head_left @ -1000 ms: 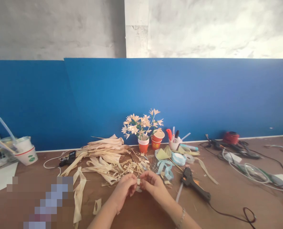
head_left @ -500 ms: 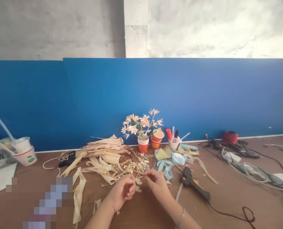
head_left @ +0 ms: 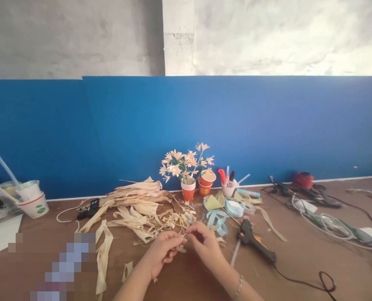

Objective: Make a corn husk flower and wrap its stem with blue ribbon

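My left hand (head_left: 164, 252) is closed, thumb and forefinger pinched at the tips. Facing it, my right hand (head_left: 206, 246) is pinched too, with a bracelet on the wrist. A thin pale strip (head_left: 185, 235) shows between the fingertips of both hands; its ends are hidden by the fingers. Just beyond lie cut scraps of dried husk (head_left: 173, 220) and, further left, long dried husk leaves (head_left: 138, 196). Pale handmade flowers (head_left: 186, 162) on green stems stand in stacked red paper cups (head_left: 188, 194) behind my hands.
A black glue gun (head_left: 256, 243) with its cord lies to the right. Blue ribbon (head_left: 217, 221), tape rolls and a cup of pens (head_left: 228, 190) are behind it. Cables (head_left: 336, 225) cover the far right; a white paper cup (head_left: 33, 205) stands left. A blue partition (head_left: 204, 121) backs the table.
My left hand has moved slightly right and its thumb and forefinger have come forward to the strip. My right hand has shifted slightly left, so the fingertips are closer together.
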`<state>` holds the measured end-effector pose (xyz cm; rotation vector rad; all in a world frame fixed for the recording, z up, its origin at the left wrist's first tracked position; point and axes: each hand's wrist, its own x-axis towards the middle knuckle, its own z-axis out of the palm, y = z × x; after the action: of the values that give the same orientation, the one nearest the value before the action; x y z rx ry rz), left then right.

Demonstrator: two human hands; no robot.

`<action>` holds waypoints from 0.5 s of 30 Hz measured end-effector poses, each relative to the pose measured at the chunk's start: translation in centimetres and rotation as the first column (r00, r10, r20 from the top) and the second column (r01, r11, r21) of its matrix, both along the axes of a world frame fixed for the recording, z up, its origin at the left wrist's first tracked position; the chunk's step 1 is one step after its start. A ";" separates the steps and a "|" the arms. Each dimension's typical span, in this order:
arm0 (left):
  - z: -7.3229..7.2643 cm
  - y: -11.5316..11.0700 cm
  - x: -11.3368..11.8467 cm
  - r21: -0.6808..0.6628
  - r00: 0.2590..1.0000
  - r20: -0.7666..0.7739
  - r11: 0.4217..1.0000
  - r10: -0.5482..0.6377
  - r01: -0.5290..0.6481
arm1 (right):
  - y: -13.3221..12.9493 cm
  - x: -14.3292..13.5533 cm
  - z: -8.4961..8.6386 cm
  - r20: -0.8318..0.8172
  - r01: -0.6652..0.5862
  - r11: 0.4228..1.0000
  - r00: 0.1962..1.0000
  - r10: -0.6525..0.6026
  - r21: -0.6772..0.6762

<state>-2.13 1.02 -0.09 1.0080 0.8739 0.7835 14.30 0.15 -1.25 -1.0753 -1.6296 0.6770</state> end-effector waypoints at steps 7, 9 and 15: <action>-0.3 0.1 0.4 -0.020 0.976 0.116 0.983 0.186 -0.185 | -0.6 -0.5 0.3 -0.061 0.071 0.997 0.995 -0.073 -0.035; -0.4 0.0 0.6 -0.008 0.963 0.137 0.972 0.234 -0.235 | -0.8 -0.9 0.3 -0.058 -0.004 0.990 0.998 -0.005 -0.142; -0.4 -0.5 1.2 -0.030 0.964 0.152 0.976 0.217 -0.215 | -1.0 -2.3 0.1 -0.194 -0.176 0.954 0.972 0.130 -0.242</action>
<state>-0.91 0.47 -0.49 0.8360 0.8621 1.0258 12.02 -0.87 -1.15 -1.0447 -1.5095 1.0821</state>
